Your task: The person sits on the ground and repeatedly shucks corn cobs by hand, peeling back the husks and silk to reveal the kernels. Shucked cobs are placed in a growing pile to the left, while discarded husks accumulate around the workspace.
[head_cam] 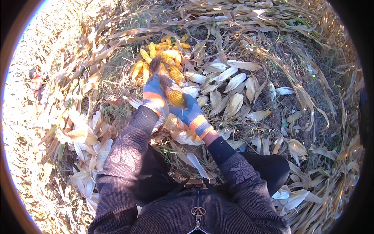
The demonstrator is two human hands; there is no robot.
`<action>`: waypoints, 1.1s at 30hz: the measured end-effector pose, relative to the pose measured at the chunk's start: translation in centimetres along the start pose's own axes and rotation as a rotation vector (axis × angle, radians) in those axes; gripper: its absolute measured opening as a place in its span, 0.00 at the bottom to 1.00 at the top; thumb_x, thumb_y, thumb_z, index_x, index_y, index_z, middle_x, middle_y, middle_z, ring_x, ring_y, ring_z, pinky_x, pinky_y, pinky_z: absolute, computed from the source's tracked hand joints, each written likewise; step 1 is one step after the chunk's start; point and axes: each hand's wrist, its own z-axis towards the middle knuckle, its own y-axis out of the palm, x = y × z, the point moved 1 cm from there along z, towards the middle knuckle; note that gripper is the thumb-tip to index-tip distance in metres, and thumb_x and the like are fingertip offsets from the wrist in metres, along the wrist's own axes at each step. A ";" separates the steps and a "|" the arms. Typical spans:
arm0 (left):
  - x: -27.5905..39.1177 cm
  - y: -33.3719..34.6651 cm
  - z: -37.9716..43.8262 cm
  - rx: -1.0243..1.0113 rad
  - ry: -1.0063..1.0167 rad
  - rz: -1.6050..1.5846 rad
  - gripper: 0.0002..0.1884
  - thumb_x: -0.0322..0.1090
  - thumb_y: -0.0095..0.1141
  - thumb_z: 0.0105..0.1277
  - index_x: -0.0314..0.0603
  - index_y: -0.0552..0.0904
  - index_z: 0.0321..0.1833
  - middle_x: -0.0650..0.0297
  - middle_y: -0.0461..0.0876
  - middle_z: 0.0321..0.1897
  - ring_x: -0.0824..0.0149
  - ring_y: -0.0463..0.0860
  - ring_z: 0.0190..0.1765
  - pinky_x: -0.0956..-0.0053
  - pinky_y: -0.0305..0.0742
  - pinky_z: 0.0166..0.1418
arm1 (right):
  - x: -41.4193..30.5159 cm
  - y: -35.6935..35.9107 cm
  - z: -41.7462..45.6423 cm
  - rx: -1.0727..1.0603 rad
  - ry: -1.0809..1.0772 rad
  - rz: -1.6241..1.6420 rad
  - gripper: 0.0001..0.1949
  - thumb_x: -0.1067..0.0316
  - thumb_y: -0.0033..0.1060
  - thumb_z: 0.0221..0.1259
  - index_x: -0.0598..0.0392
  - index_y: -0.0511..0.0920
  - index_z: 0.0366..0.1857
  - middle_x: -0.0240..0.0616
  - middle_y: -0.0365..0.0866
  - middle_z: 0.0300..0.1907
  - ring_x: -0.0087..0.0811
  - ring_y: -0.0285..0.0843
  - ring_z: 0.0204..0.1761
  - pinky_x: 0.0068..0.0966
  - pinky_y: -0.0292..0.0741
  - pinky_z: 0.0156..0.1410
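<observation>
A partly husked corn ear (175,97) with yellow kernels bared and brown silk is between my gloved hands. My right hand (188,109), in a blue and orange knit glove, is closed around its near end. At its upper left, my left hand (154,90) grips the silk and husk, its fingertips partly hidden. Just beyond lies a pile of bare yellow corn ears (169,54). Unhusked ears in pale husks (236,82) lie to the right of my hands.
Dry corn stalks and leaves (248,22) ring the spot. Loose husks (84,163) are heaped at my left, and others (295,201) lie by my bent knee (270,168). A red object (36,83), too blurred to name, is at the far left.
</observation>
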 end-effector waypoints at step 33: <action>2.2 -6.8 5.9 -0.002 0.061 -0.003 0.12 0.36 0.39 0.72 0.42 0.76 0.35 0.63 0.78 0.28 0.63 0.78 0.34 0.66 0.76 0.45 | -0.5 -6.5 -1.1 -0.156 0.078 -0.175 0.30 0.57 0.72 0.45 0.52 0.77 0.56 0.49 0.82 0.50 0.46 0.80 0.53 0.34 0.74 0.58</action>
